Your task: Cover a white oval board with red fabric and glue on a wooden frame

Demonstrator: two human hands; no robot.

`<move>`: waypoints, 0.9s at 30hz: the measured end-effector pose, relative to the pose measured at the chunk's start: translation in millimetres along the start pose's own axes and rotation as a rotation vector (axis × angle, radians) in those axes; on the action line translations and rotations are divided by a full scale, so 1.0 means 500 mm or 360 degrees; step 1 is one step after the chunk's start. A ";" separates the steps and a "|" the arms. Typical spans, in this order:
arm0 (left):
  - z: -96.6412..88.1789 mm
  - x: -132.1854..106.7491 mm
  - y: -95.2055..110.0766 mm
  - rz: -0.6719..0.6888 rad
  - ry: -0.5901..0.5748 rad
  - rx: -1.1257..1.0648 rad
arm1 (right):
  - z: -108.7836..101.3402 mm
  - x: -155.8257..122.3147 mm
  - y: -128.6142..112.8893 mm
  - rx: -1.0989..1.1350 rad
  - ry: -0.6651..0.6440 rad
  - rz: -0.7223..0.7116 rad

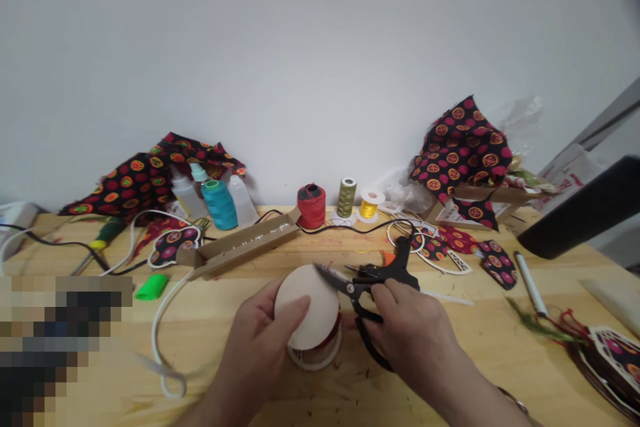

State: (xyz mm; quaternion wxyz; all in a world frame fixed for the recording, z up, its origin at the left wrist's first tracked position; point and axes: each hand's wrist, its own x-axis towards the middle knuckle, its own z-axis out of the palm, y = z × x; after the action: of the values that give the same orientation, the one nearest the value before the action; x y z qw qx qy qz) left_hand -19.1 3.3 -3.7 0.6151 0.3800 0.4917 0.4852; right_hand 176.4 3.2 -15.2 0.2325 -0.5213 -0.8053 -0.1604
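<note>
My left hand pinches a round cream-coloured disc, thumb on its face and the other fingers mostly behind. In my right hand is a pair of black-handled scissors, with the blades pointing left to the disc's upper right edge. Whether the blade tips touch the disc I cannot tell. Beneath the disc, a pale round frame with dark red material shows in part on the table. Just behind my right hand lies a black glue gun.
A long cardboard tray lies left of centre. Thread spools in teal, red, olive and yellow stand along the wall. Patterned fabric is heaped at right, above a black cylinder. A white cord loops at left.
</note>
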 end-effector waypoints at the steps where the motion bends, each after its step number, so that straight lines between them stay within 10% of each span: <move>1: -0.001 0.001 -0.001 -0.0005 0.0009 -0.0015 | -0.002 0.002 0.005 0.0060 0.0001 0.0044; 27: -0.003 0.001 -0.007 -0.0118 -0.0305 -0.0008 | -0.009 0.004 0.008 0.0087 0.0029 -0.0195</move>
State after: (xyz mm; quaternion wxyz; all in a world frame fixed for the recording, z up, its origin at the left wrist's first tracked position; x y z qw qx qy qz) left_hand -19.7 2.8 -7.7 0.6778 0.4046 0.4431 0.4248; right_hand 180.3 4.2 -10.4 0.2437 -0.4630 -0.8376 -0.1570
